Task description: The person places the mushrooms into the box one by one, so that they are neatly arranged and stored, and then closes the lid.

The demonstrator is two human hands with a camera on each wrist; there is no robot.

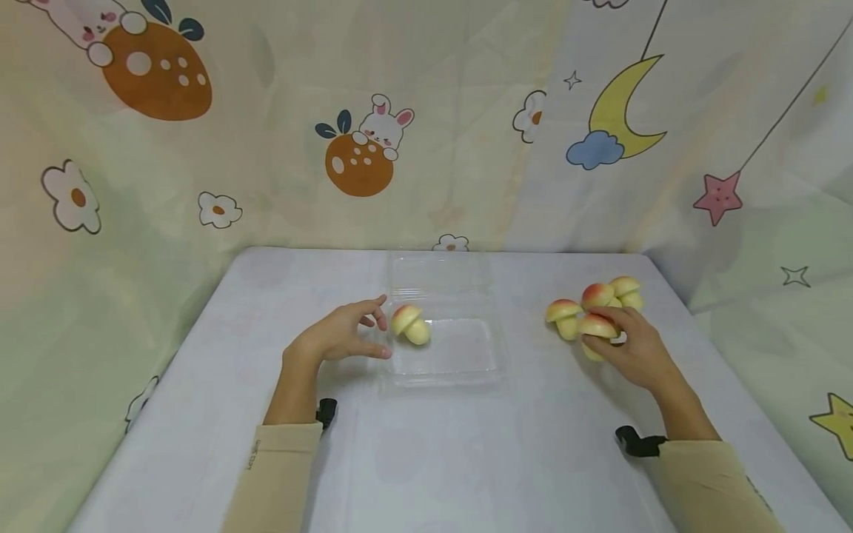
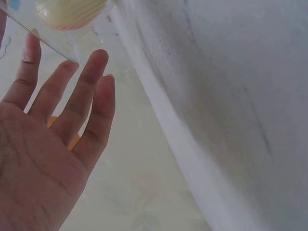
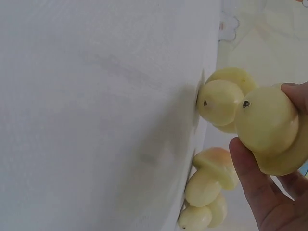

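Observation:
My right hand grips a toy mushroom by its red-and-yellow cap, the pale stem pointing down. In the right wrist view this mushroom hangs in front of the others, with fingers and thumb around the cap. Close by are three more toy mushrooms, one to the left and two behind. At the left, my left hand has its fingers spread beside a clear plastic container. One mushroom lies on its side in the container's left end. The left wrist view shows the extended fingers near the container's edge.
The container's clear lid stands open toward the back of the white-covered table. Behind the table hangs a printed cloth with rabbits, a moon and stars. A dark wrist camera sits at the right sleeve.

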